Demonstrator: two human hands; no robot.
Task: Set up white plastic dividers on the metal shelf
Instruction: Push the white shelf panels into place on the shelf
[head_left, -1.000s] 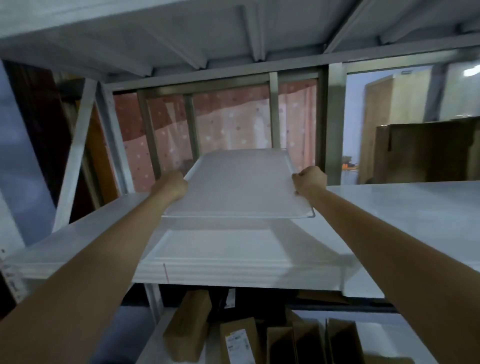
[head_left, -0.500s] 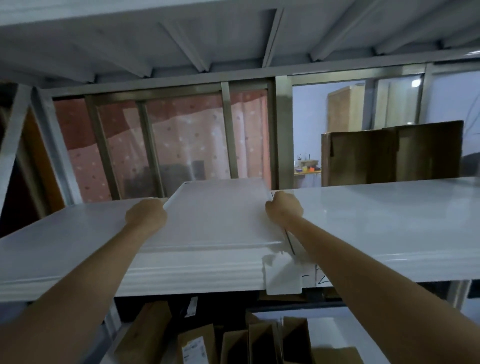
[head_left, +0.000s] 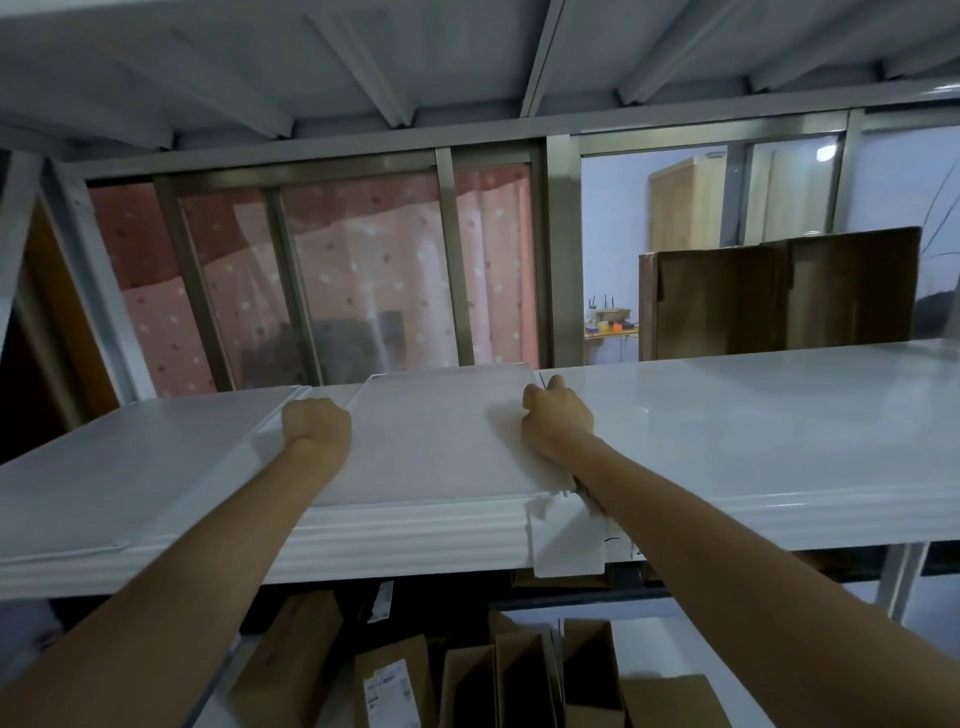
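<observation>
A white plastic divider (head_left: 436, 436) lies flat on the metal shelf (head_left: 753, 431), between white panels on either side. My left hand (head_left: 316, 426) grips its left edge with curled fingers. Along the right edge, my right hand (head_left: 557, 418) holds the divider the same way. Both forearms reach up over the shelf's front lip. The fingertips are hidden under the hands.
Another white panel (head_left: 130, 467) lies on the shelf to the left. A brown cardboard box (head_left: 779, 291) stands behind the shelf at right. A white tag (head_left: 569, 540) hangs off the front lip. Several cardboard boxes (head_left: 395, 680) sit on the lower shelf. Shelf beams run overhead.
The divider went from tilted above the shelf to lying flat on it. Both hands came down with it and kept their hold on its side edges.
</observation>
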